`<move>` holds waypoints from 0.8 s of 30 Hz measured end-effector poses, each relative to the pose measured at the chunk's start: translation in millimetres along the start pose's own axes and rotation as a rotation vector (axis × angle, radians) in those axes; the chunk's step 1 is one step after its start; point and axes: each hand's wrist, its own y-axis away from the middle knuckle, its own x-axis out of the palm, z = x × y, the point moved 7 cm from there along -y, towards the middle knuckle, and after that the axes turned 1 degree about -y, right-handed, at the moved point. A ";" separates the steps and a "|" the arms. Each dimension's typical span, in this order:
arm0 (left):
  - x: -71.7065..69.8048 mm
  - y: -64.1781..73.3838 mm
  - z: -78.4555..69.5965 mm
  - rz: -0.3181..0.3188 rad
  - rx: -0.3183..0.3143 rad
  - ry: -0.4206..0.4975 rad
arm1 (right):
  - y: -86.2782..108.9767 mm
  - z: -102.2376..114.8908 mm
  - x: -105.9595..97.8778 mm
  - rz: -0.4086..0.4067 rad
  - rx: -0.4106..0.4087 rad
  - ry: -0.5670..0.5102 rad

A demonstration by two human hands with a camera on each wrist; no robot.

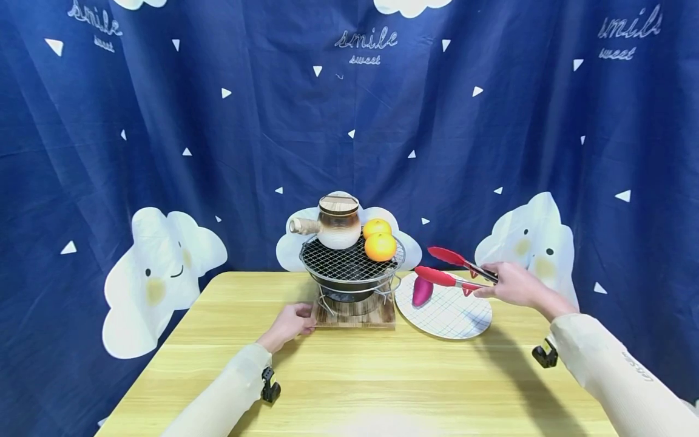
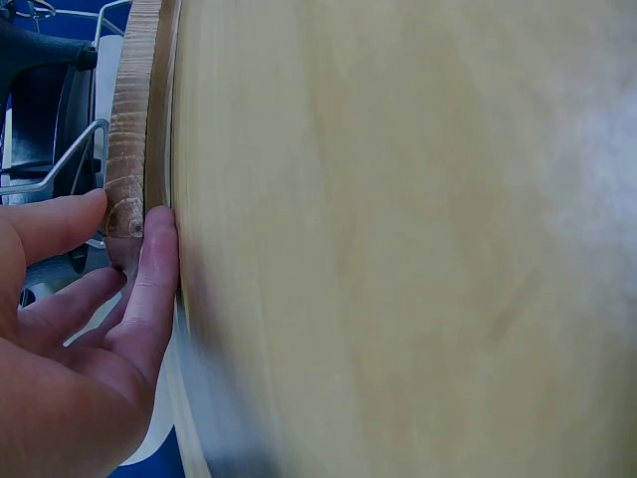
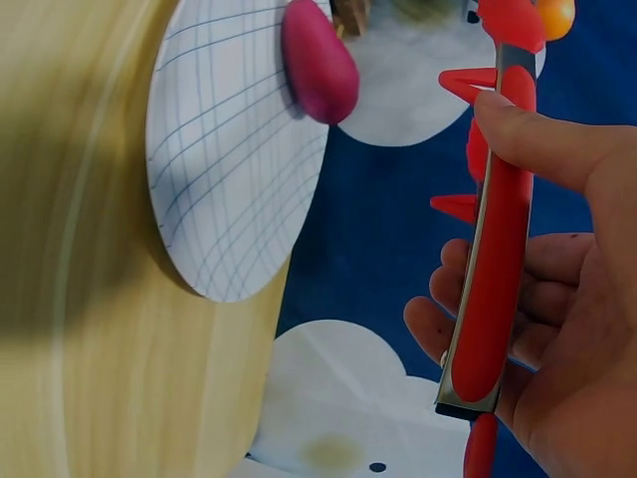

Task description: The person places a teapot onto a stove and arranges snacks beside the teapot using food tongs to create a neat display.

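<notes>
My left hand (image 1: 288,325) pinches the front left corner of the wooden base board (image 1: 355,320) under a small grill; in the left wrist view its thumb lies on top, fingers at the edge. With my right hand (image 1: 513,284) I hold metal tongs with red tips (image 1: 437,276) and red grips (image 3: 498,269), raised over a white plate with blue grid lines (image 1: 459,315). The tong tips are apart with nothing between them. On the plate's left part lies a magenta, oblong thing like a sweet potato (image 1: 422,292). Two oranges (image 1: 380,247) sit on the grill's wire mesh (image 1: 341,261).
A lidded clay teapot (image 1: 338,224) with a side handle pointing left stands on the mesh, left of the oranges. Wire legs (image 1: 324,301) support the grill's rim. The light wooden table (image 1: 349,370) ends at a dark blue curtain (image 1: 262,152) behind.
</notes>
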 end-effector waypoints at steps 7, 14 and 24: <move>0.5 -0.1 -1.5 0.001 0.004 -0.007 | 4.7 -4.5 5.0 0.015 0.014 -0.011; -0.2 -0.7 1.7 0.006 -0.007 -0.004 | 7.0 -8.1 10.9 0.021 0.030 -0.019; 0.8 -0.7 0.5 0.007 -0.019 -0.011 | 9.1 -18.5 24.6 0.039 0.038 0.033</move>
